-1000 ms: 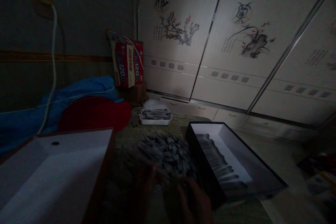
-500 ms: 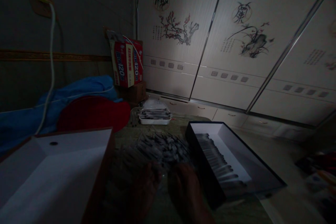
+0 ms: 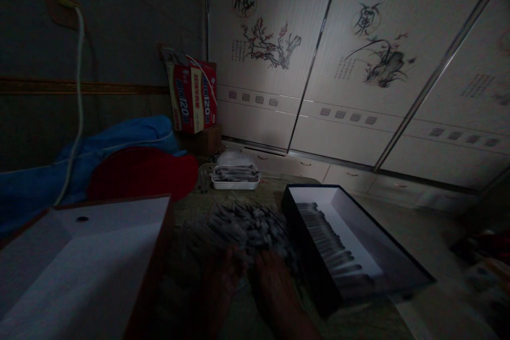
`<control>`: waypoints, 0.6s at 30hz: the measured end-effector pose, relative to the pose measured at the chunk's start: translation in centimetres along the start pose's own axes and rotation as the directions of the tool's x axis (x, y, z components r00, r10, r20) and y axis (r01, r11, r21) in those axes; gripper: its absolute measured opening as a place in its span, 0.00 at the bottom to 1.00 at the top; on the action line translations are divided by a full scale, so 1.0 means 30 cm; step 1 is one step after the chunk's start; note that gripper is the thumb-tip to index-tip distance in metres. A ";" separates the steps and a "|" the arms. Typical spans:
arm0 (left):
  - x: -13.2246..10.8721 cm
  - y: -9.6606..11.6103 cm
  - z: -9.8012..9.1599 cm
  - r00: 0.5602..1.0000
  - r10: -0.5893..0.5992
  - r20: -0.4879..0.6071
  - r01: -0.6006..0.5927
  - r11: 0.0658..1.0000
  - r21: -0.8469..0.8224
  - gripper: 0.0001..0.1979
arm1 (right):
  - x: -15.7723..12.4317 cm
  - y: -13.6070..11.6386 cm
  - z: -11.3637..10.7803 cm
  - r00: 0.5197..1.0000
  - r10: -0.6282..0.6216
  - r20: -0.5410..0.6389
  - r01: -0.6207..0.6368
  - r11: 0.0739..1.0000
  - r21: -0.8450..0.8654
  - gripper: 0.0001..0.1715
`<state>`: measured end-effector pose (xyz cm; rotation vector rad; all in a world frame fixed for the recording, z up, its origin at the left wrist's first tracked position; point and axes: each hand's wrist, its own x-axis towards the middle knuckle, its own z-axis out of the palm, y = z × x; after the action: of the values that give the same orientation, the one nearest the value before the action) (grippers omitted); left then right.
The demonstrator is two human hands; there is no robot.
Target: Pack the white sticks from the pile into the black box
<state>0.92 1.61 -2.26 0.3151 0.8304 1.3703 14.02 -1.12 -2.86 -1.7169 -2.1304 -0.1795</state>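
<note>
Moved: both hands drew closer together at the stick pile (image 3: 247,223) edge.
Left hand (image 3: 221,281): touching stick pile just ahead; grip unreadable in the dark.
Right hand (image 3: 273,281): likewise unreadable; nearer the black box (image 3: 374,244), which runs lengthwise ahead-right.

Dim home room: painted wardrobe doors (image 3: 358,64), bedding (image 3: 99,143).

1. A large open box (image 3: 79,265), white inside with a brown rim, fills the near left.
2. A white cable (image 3: 79,90) hangs down from a wall socket (image 3: 59,5).
3. A blue cloth (image 3: 119,135) lies behind a round red thing (image 3: 147,170).
4. A red carton (image 3: 193,98) stands tilted on a small brown box (image 3: 205,141) in the corner.
5. A white tray (image 3: 235,185) holds dark sticks.
6. A long black box (image 3: 382,255), white inside, lies at the right with rows along its left side.
7. Pale cupboard doors (image 3: 338,133) bear a plum-blossom painting (image 3: 271,42) and an orchid painting (image 3: 382,64).
</note>
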 end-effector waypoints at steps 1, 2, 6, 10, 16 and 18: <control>0.000 0.000 0.002 1.000 -0.001 -0.013 0.001 1.000 0.016 0.09 | -0.002 0.001 -0.004 1.000 0.017 -0.005 -0.017 0.999 0.039 0.20; -0.002 0.000 0.005 1.000 0.004 -0.023 -0.003 1.000 0.028 0.10 | -0.005 0.002 -0.013 0.999 0.048 -0.012 -0.046 0.994 0.102 0.20; -0.014 0.006 0.019 0.999 0.033 -0.007 -0.032 0.997 0.067 0.12 | -0.024 0.014 -0.067 0.978 0.204 -0.052 -0.139 0.812 0.567 0.13; -0.021 0.009 0.025 1.000 0.016 -0.009 -0.015 0.993 0.119 0.13 | -0.059 0.024 -0.100 0.913 0.408 -0.007 -0.217 0.502 0.837 0.12; -0.019 -0.011 0.015 0.994 0.107 0.007 -0.106 0.961 0.257 0.17 | -0.089 0.003 -0.096 0.863 0.506 -0.001 -0.253 0.433 0.865 0.13; -0.016 -0.019 0.011 0.994 0.111 0.002 -0.107 0.957 0.270 0.18 | -0.090 -0.006 -0.085 0.867 0.498 -0.028 -0.219 0.431 0.875 0.12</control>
<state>1.57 1.14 -2.24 0.5712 1.0258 1.3626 14.88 -4.47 -1.54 -1.3270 -1.1791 0.6363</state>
